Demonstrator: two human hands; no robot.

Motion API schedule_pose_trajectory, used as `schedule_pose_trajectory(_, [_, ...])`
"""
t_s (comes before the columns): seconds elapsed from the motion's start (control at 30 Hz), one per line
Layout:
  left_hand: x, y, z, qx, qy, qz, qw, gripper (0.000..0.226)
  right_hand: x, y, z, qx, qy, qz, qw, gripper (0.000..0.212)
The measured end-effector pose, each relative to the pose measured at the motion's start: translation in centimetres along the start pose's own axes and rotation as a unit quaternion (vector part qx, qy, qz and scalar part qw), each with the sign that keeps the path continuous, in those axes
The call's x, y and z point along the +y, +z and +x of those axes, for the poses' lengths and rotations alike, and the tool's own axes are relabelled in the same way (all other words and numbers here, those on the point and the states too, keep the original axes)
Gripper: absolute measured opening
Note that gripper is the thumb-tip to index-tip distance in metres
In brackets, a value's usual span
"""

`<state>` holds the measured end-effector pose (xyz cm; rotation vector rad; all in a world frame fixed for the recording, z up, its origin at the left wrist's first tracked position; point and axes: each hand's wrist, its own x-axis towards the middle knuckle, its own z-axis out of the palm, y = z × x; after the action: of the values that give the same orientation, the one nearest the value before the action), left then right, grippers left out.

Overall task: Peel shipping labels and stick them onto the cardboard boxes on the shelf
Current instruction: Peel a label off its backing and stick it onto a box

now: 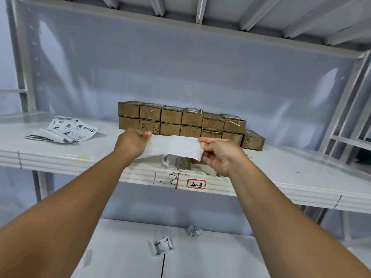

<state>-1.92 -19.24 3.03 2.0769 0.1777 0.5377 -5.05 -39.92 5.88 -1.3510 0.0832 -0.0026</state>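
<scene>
- White and paper-thin, the label (176, 146) is stretched between both hands just in front of the shelf (301, 173) edge. Its plain side faces the camera and faint print shows through.
- The left hand (132, 142) pinches the label's nine o'clock end between thumb and fingertips.
- The right hand (218, 153) pinches the three o'clock end, its fingers curled round that edge, so both hands are clamped on the one sheet.
- A white curl hangs below the label at six o'clock. It may be backing coming away, but I cannot tell.
- The label looks almost weightless and limp. It would likely fold onto itself or crease if let slack, and a sticky face would grab whatever it touches.
- Holding it at the far ends or corners, pulled taut, seems the safest grip.
- The cardboard boxes (190, 121) stand at twelve o'clock from the hands, stacked two high in a row. One lone box sits low at two o'clock.
- Their brown, taped fronts look flat and stiff enough to press against.
- A loose pile of printed labels (66, 130) lies on the shelf at ten o'clock, well apart from the boxes.
- On the lower shelf at six o'clock lie a crumpled paper ball (194, 230) and a stray printed slip (163, 245).
</scene>
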Motion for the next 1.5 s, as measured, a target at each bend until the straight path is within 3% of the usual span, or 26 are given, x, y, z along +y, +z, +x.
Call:
schedule_pose_trajectory(0.33, [-0.4,-0.4,0.5,-0.005,0.018,0.037,0.999,0.034,-0.2,-0.3,-0.1,0.018,-0.006,-0.025,1.000,0.023])
schedule_pose_trajectory(0.53, [-1.7,0.3,1.3,0.002,0.005,0.097,0.995,0.041,0.4,-0.8,0.1,0.027,0.010,-0.028,0.999,0.024])
schedule_pose_trajectory(0.87, [-1.8,1.4,1.4,0.016,-0.009,0.196,0.980,0.035,1.1,-1.0,0.6,0.036,0.018,-0.052,0.998,0.024])
schedule_pose_trajectory(1.03, [-1.8,1.3,1.6,-0.034,-0.004,0.255,0.966,0.035,1.8,-1.8,0.4,0.042,0.013,-0.057,0.997,0.025])
schedule_pose_trajectory(1.1, [-1.9,1.3,1.7,-0.049,-0.001,0.278,0.959,0.037,2.3,-1.7,0.1,0.026,0.007,-0.046,0.999,0.026])
schedule_pose_trajectory(1.3, [-1.8,1.9,0.6,0.008,0.049,0.368,0.928,0.044,1.8,-0.9,-0.8,-0.011,-0.065,-0.074,0.995,0.028])
schedule_pose_trajectory(1.43, [-2.5,1.1,0.9,0.028,0.018,0.340,0.940,0.059,1.3,0.2,-0.4,-0.001,-0.053,-0.077,0.996,0.013])
schedule_pose_trajectory(1.5, [-2.7,0.8,1.1,0.039,0.012,0.339,0.940,0.064,1.5,0.7,0.0,0.001,-0.050,-0.083,0.995,0.035])
